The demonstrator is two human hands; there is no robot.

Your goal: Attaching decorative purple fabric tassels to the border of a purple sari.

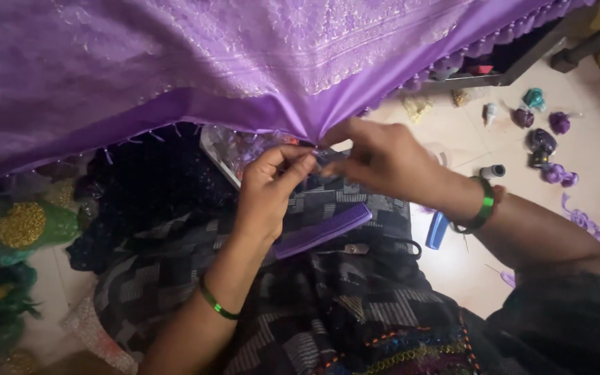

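Note:
A large purple embroidered cloth [196, 62] hangs across the top of the view, its plain satin border gathered to a point at the lower edge. My left hand [269, 187] pinches at that gathered point with thumb and fingers, a green bangle on the wrist. From the right, my right hand [383, 160] meets it and pinches the same spot of the border, fingertips touching; it wears green and red bangles. A purple comb [322, 230] lies on my dark patterned lap below the hands.
A blue tube [437, 230] lies on the pale floor by my right wrist. Purple thread bundles and small spools [546, 146] are scattered at the right. Green bags of gold beads [26, 226] sit at the left. A clear packet [234, 149] lies under the cloth.

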